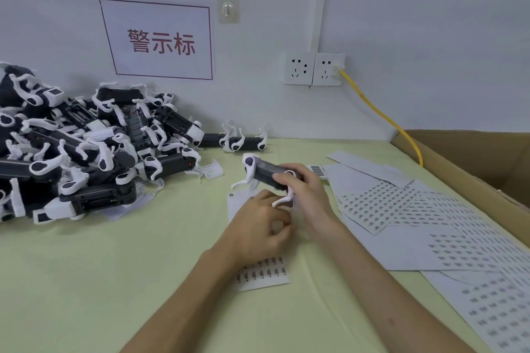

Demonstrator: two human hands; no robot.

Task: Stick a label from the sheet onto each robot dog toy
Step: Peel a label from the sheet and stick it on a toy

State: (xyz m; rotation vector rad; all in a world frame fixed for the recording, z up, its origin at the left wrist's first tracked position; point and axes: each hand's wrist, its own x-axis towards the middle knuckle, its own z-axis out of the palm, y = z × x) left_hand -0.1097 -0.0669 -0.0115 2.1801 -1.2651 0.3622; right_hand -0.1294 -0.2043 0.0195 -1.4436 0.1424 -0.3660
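Head view: right hand [304,195] grips a robot dog toy [266,172] just above the table [114,281]; left hand [258,229] has fingers curled over the label sheet [263,274], can't tell if it's pinching a label. Pile of toys [80,146] left, more label sheets [430,223] right.

left hand [259,226] curled; right hand [302,190] gripping

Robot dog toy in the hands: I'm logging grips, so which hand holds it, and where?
The right hand grips the robot dog toy around its dark body's rear end. The left hand has curled fingers over the label sheet; its hold cannot be told.
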